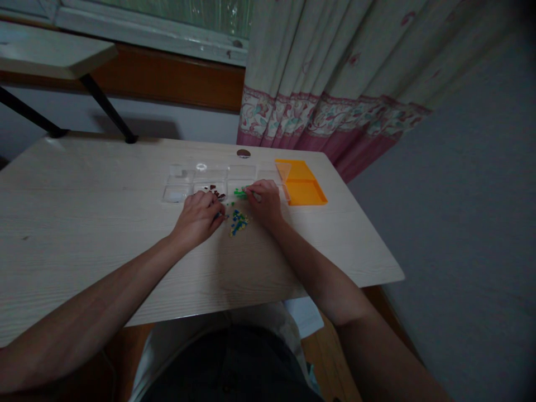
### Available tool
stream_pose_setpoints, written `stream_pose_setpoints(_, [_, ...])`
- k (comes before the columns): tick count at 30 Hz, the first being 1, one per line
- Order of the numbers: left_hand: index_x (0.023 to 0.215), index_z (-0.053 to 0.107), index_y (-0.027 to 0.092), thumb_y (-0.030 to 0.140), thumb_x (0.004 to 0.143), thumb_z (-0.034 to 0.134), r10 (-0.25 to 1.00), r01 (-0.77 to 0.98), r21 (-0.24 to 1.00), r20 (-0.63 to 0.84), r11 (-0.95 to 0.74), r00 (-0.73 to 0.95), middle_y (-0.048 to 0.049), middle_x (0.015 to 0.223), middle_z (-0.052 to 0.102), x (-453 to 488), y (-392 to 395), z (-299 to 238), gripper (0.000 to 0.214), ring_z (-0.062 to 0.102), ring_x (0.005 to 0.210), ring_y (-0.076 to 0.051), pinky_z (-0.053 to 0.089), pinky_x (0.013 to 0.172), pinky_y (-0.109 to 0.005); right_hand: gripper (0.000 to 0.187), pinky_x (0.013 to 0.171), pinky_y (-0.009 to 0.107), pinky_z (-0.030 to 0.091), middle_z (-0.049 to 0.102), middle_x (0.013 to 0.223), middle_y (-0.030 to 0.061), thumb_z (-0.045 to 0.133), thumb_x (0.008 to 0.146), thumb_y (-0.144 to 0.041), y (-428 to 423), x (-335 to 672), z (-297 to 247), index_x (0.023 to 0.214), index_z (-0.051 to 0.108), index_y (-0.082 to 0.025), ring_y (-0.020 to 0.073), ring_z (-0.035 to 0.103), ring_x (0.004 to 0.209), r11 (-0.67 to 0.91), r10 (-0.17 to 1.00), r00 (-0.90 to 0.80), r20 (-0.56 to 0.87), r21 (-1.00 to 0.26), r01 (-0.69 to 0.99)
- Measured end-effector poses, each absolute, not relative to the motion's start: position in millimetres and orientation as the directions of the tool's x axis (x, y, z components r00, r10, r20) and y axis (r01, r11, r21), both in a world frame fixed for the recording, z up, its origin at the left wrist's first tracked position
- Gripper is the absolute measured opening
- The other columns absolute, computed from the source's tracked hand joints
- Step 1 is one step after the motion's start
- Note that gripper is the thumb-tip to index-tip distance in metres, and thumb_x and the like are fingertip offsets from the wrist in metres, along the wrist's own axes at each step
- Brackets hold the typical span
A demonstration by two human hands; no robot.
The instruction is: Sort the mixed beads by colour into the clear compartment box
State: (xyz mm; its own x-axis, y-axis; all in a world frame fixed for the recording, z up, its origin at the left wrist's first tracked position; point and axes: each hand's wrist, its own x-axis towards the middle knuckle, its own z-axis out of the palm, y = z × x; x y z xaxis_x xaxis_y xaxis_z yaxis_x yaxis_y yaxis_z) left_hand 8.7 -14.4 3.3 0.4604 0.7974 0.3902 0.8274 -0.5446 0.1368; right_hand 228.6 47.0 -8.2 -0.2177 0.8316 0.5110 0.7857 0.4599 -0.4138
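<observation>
My left hand (200, 216) rests at the left of a small heap of blue, yellow and green pieces (239, 222), its thumb and fingers pinched together. Anything in that pinch is too small to make out. Above the near row of small clear plastic boxes (176, 193), my right hand (266, 200) has its fingertips closed beside green pieces (240, 192) lying in one box. Whether it holds a piece is hidden. Dark red pieces (218, 194) lie in the box just beyond my left hand. A few loose green bits are between the hands.
An open orange case (302, 184) lies right of the clear boxes, partly under a clear lid or box edge. A round brown object (243, 153) sits near the table's back edge. A raised shelf (54, 53) on black legs stands back left; a curtain (318, 84) hangs behind.
</observation>
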Motion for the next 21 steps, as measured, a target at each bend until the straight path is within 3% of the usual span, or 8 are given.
stream_pose_setpoints(14, [0.097,0.065,0.022,0.043,0.087,0.063,0.797,0.813,0.163,0.376,-0.559,0.473,-0.0087,0.105,0.058,7.1,-14.5,3.9,0.023,0.049,0.103,-0.029,0.038,0.084,-0.043,0.032,0.088,0.036,0.037,0.068,0.091,0.0044,0.052,0.095,-0.045,50.0,229.5,-11.0,0.091,0.074,-0.023,0.0203,0.054,0.094,0.487,0.813,-0.226,0.536,-0.413,0.770])
stream_pose_setpoints(21, [0.096,0.067,0.022,0.037,0.089,0.061,0.797,0.805,0.177,0.370,-0.566,0.478,-0.0083,0.102,0.058,10.7,-13.0,0.2,0.017,0.049,0.100,-0.028,0.038,0.082,-0.042,0.027,0.086,0.035,0.038,0.068,0.090,0.0033,0.055,0.094,-0.040,49.8,228.6,-11.3,0.089,0.074,-0.022,0.0195,0.055,0.092,0.509,0.790,-0.227,0.569,-0.403,0.761])
